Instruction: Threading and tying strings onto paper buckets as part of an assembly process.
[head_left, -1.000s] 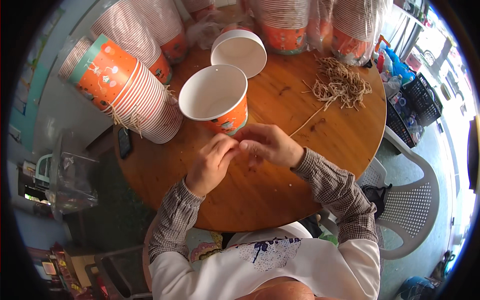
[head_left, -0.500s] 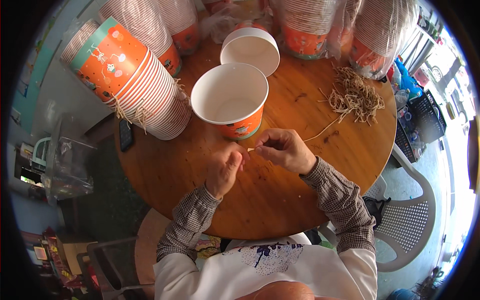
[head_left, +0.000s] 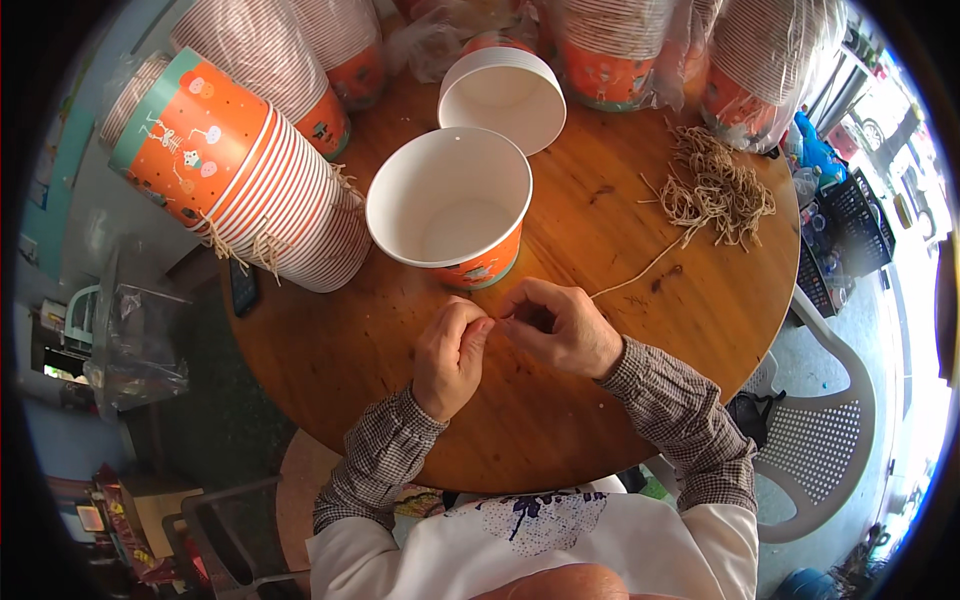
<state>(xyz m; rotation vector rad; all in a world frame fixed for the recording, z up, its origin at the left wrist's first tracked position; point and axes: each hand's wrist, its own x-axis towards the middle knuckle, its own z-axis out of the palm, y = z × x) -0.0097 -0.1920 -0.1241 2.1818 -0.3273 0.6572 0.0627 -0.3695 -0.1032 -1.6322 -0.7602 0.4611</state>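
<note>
Pinching a strand of twine in front of an open paper bucket

Working at a round wooden table (head_left: 330, 370), the person holds both hands close together just in front of an upright orange-and-white paper bucket (head_left: 449, 208). Left hand (head_left: 449, 356) is curled, thumb and forefinger closed at the tips. Right hand (head_left: 556, 325) is likewise curled, fingers drawn in toward the thumb. The fingertips of the two hands nearly meet, and a thin tan twine strand (head_left: 640, 272) runs from the right hand up and to the right across the tabletop toward a loose pile of twine pieces (head_left: 716, 188). Whether the left hand grips the same strand cannot be told; the pinch point is too small to read.

Beyond the near bucket, a second open white bucket (head_left: 502, 96) sits further back, the two almost touching. A long nested stack of orange buckets (head_left: 235, 175) lies on its side at the left, twine ends hanging from it. More bagged stacks (head_left: 615, 45) stand along the far edge. A white plastic chair (head_left: 825, 455) stands at the right of the table
</note>
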